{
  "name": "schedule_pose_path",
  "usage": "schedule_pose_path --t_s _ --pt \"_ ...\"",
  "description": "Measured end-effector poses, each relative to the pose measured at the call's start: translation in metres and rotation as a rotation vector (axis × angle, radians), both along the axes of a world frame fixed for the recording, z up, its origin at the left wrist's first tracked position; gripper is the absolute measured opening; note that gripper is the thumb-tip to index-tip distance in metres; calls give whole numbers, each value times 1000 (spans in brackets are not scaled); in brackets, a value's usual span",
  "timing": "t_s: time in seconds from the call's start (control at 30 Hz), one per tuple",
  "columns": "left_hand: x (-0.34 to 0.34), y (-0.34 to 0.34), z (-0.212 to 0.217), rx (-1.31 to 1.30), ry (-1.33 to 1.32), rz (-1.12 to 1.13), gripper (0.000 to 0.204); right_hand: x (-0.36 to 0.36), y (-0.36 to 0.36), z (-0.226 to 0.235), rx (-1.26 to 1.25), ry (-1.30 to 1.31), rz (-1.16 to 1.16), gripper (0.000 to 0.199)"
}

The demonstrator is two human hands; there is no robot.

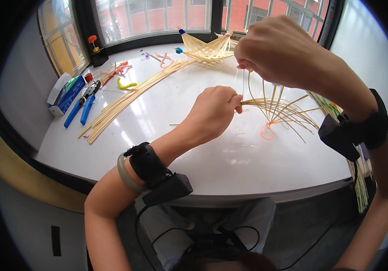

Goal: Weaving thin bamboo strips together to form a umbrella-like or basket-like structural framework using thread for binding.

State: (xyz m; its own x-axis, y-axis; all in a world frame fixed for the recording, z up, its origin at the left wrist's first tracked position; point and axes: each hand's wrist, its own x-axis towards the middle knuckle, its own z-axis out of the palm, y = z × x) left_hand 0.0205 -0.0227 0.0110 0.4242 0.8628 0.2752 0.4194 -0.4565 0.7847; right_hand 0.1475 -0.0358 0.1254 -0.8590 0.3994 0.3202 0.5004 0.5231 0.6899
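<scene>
Above the white counter (167, 113), the left hand (212, 110) pinches the gathered bamboo strips (277, 110) while the right hand (275, 47) seemingly grips one strip's end, which could snap if bent harder.

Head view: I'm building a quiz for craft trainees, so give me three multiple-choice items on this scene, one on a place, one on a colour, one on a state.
1. Where do the pliers lie?
A. at the table's left side
B. in the person's lap
C. under the strip fan

2. What colour are the plier handles?
A. red
B. blue
C. black

3. What is the left hand doing?
A. lying flat and open
B. pinching the fan of thin bamboo strips
C. holding the pliers

Answers: 1 A, they lie beside the blue and white box. 2 B, both handles show blue. 3 B, its fingertips close on the strips' gathered ends, while the right hand pulls one strip up.
</scene>
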Motion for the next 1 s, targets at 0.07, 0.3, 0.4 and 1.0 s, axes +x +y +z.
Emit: schedule_pose_path --t_s 0.07,0.3,0.4,1.0 --pt "2 1 -1 -10 41 24 27 -5 0 -8 70 -103 57 7" --pt "-6 8 -34 413 -434 -135 12 -41 -33 -29 347 -450 93 15" --pt "-6 20 -41 97 -656 -65 15 -47 -49 -48 258 -294 18 13" --pt "-4 4 4 -465 -1017 -177 27 49 -48 -105 -123 477 18 40"
